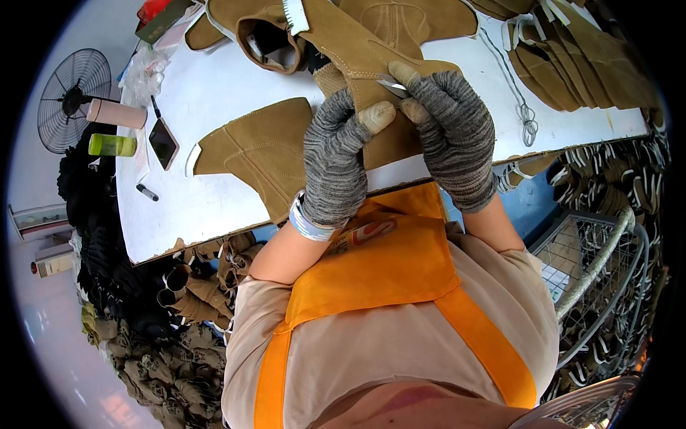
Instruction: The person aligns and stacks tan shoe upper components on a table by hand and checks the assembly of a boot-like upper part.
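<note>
Both my hands wear grey knitted gloves with bare fingertips showing. My left hand (336,154) is closed on the edge of a tan suede boot upper (346,39), its thumb pressed on the stitched suede. In the fingers of my right hand (456,129) is a small metal blade (391,86), held against the upper; its handle is hidden, so I cannot tell what tool it belongs to. Left of my left hand, a second suede upper (250,154) lies flat on the white table (171,222), with a white strip along one end.
More suede uppers (268,43) lie at the back, and a stack (572,61) sits at the far right by a grey cord (527,118). A phone (163,143), marker (147,191), green container (112,145) and pink bottle (116,112) are left. A wire cart (597,264) stands right.
</note>
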`<state>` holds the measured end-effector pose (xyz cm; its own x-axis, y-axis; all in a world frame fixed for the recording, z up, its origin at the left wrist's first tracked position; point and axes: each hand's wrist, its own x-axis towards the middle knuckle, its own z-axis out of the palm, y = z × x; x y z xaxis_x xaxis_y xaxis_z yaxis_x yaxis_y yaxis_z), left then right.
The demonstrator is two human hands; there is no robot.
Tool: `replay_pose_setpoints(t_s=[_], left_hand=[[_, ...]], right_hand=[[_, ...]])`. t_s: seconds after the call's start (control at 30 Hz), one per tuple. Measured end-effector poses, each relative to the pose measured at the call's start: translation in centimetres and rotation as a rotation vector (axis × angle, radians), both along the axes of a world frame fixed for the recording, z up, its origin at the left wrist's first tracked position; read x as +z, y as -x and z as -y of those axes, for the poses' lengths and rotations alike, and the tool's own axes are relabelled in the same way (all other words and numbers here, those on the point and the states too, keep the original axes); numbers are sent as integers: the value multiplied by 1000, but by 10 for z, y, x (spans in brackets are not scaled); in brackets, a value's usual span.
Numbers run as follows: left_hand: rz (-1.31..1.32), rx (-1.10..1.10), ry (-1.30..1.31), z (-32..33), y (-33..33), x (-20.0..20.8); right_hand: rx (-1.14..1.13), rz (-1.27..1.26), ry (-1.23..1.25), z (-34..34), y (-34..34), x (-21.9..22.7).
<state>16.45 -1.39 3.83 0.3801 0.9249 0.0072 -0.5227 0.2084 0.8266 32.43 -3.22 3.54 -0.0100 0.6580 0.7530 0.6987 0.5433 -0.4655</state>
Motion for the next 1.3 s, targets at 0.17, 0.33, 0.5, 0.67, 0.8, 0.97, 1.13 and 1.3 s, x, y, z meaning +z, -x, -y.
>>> replay_pose_setpoints(t_s=[0.17,0.33,0.5,0.67,0.8,0.97,1.13,1.3], left_hand=[[-50,27,12,2,-1,7],[-104,57,-13,0,-1,-3],[-159,81,-13,-4,2,-1],[-108,69,-2,-6,0,-6],[-94,79,-12,-7,3,-4],[-91,101,-17,-6,9,-1],[-122,149,-68,-6,13,3],[-199,251,-199,-6,17,-8]], right_hand=[[-31,58,-135,-6,-6,-19],[226,-288,277,1,-11,2],[480,-857,766,-9,-65,-12],[242,-477,353,4,-21,2],[104,15,218,-6,-29,1],[-199,-350,248,-27,-74,-11],[-666,119,719,-50,-131,-98],[-655,3,563,-44,-120,-97]])
